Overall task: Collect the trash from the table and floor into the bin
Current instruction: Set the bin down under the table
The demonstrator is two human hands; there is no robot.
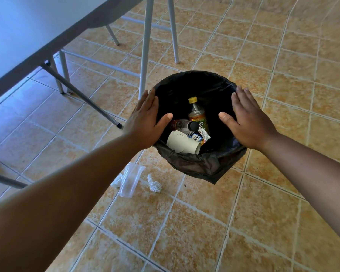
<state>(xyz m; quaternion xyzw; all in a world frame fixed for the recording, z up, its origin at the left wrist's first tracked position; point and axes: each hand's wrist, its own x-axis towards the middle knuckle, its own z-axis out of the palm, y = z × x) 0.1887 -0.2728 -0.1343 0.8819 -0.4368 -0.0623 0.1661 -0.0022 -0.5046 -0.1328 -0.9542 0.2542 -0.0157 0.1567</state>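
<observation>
on the tiled floor [263, 213], just beside a pale metal leg [145, 55], stands the bin [194, 83], lined with a black bag [196, 165] whose slack edge hangs over the near side. both hands are on its rim. the left hand [145, 122] lies flat against the left edge, fingers straight and together, thumb spread out over the opening. the right hand [249, 122] mirrors it on the right edge, fingers straight, thumb pointing inward. neither hand holds anything; both are spread wide.

inside the bin lie a bottle with a yellow cap [197, 112], tilted with the cap toward the far wall, and a second bottle with a dark cap [183, 124] lying across in front of it. nearer the front a paper cup [182, 143] lies on its side, with a small wrapper [203, 134] just beside it.

trash is on the floor near the bin, on its near left: a clear plastic cup [131, 180] lying on its side, a crumpled tissue [155, 185] just right of it, and another tissue [117, 181] touching its left side, partly hidden by the left forearm.

the table [28, 36] fills the upper left corner, and what shows of its top is bare. more metal legs and crossbars stand beneath and behind it.
</observation>
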